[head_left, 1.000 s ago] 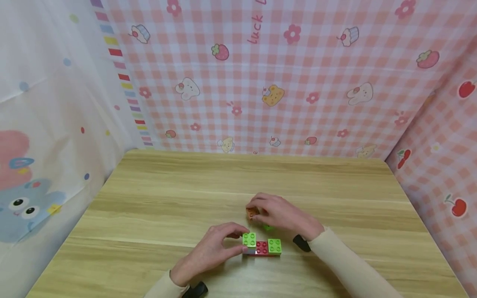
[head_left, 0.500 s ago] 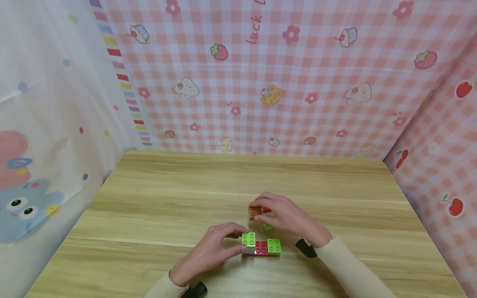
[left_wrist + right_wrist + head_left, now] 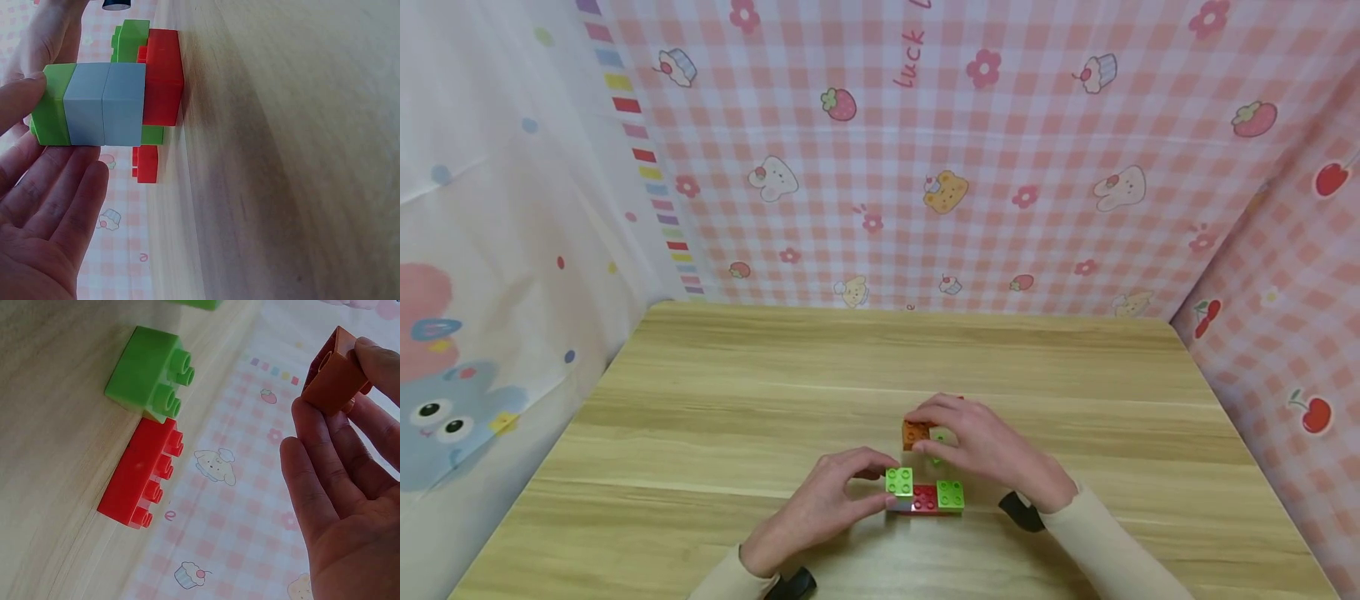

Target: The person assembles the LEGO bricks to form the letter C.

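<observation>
My left hand [image 3: 831, 496] holds a built piece of toy building bricks by its left end. That end is a column, with a lime green brick [image 3: 898, 481] on top of two grey-blue bricks [image 3: 105, 103]. A long red brick [image 3: 925, 498] lies low in the piece, and another green brick [image 3: 950, 494] sits on its right end. Above the table, my right hand [image 3: 981, 437] pinches an orange-brown brick [image 3: 337, 378] between thumb and fingers. Under that hand, a loose green brick [image 3: 144, 369] and a long red brick [image 3: 137, 475] rest on the table, mostly hidden in the head view.
The wooden table [image 3: 760, 358] runs back to a pink checked cloth [image 3: 880, 150]. A white patterned cloth [image 3: 497, 208] hangs at the left, another checked one [image 3: 1300, 333] at the right.
My right hand has moved slightly right and toward me with the orange-brown brick, which shows more fully now. The left hand and the built piece stay in place.
</observation>
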